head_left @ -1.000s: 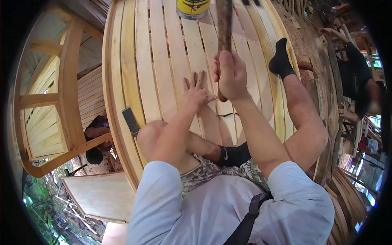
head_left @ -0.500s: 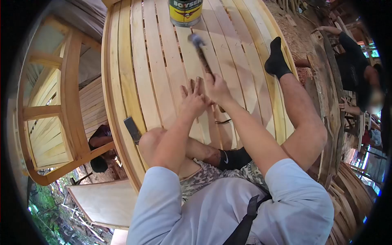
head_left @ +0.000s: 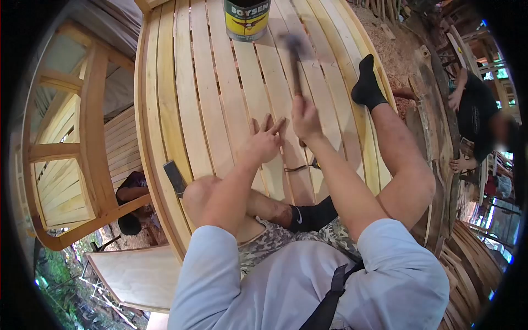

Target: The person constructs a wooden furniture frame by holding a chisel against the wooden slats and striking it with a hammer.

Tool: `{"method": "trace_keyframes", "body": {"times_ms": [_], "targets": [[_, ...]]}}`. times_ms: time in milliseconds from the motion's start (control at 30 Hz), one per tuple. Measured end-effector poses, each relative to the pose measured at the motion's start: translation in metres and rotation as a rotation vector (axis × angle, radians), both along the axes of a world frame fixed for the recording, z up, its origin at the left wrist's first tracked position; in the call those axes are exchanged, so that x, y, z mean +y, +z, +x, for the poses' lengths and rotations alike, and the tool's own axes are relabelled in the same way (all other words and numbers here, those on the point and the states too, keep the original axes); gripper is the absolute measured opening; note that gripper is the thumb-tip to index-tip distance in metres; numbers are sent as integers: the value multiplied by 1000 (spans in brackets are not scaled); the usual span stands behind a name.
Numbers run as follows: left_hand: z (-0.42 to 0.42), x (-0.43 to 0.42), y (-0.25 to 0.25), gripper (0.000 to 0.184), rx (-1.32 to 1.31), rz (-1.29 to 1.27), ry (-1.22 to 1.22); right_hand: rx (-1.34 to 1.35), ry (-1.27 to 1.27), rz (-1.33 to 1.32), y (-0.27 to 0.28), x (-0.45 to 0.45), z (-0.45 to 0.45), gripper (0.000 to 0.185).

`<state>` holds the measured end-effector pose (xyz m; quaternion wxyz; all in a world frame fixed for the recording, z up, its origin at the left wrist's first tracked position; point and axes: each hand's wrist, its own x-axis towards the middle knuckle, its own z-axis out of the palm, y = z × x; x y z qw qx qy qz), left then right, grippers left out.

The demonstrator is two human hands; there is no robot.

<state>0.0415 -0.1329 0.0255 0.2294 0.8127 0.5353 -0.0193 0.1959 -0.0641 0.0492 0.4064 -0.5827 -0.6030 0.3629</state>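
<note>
The left hand (head_left: 265, 144) lies over the pale slats of a wooden slatted surface (head_left: 212, 124), palm down, its visible fingers spread and pointing away from the wearer; whether anything is beneath the palm cannot be told. The right hand (head_left: 305, 120), just to its right and apart from it, is closed around the wooden handle of a hammer (head_left: 296, 74). The butt of the handle shows below the fist; the hammer's head, beyond both hands, is blurred. Nearer the wearer than the hands, a thin dark strap (head_left: 296, 168) lies across the slats, and a small black-and-yellow item (head_left: 315, 163) is partly hidden by the right forearm. To the left of the left hand, beside the bent left knee, rests a dark oblong block (head_left: 175, 177). Beyond the hands stands a can (head_left: 247, 21) with a yellow and dark label reading "BOYSEN". To the right of the right hand, a foot in a black sock (head_left: 368, 82) rests near the surface's edge. Farther out, a wooden frame (head_left: 93, 129) and a person in dark clothing (head_left: 132, 190) appear on the left; another person (head_left: 477, 113) is on the right, beyond rough timber (head_left: 434, 137).
</note>
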Motion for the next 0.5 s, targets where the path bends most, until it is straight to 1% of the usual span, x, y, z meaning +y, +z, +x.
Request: {"method": "trace_keyframes", "body": {"times_ms": [33, 100, 133, 200, 233, 267, 333, 367, 400, 467, 500], "targets": [[2, -3, -1, 33, 2, 14, -2, 2, -2, 14, 9, 7, 3, 47], [-1, -1, 0, 37, -13, 10, 15, -184, -29, -690, 26, 25, 2, 53], [-3, 4, -4, 37, -10, 17, 23, -183, -21, -683, 30, 29, 0, 53], [-1, -2, -4, 39, -70, 44, 31, -104, -84, -199, 22, 15, 5, 58], [-1, -1, -2, 42, -14, 0, 17, -3, -40, -131, 20, 12, 7, 60], [-1, -2, -5, 42, -13, 1, 12, -2, -45, -130, 16, 7, 6, 60], [-1, -1, -11, 42, -64, 30, 22, -69, -69, 27, 0, 0, 2, 62], [0, 1, -4, 42, -61, 44, 15, -282, -53, -63, -13, 7, 7, 60], [2, 0, 3, 42, -13, 22, 17, -278, -57, -51, -6, 13, 10, 60], [-2, -3, 16, 42, 43, -1, 25, -21, -59, -744, 2, 18, 12, 59], [-5, -4, 20, 43, -25, -103, 35, 33, -48, -733, 4, 14, 14, 57]]}}
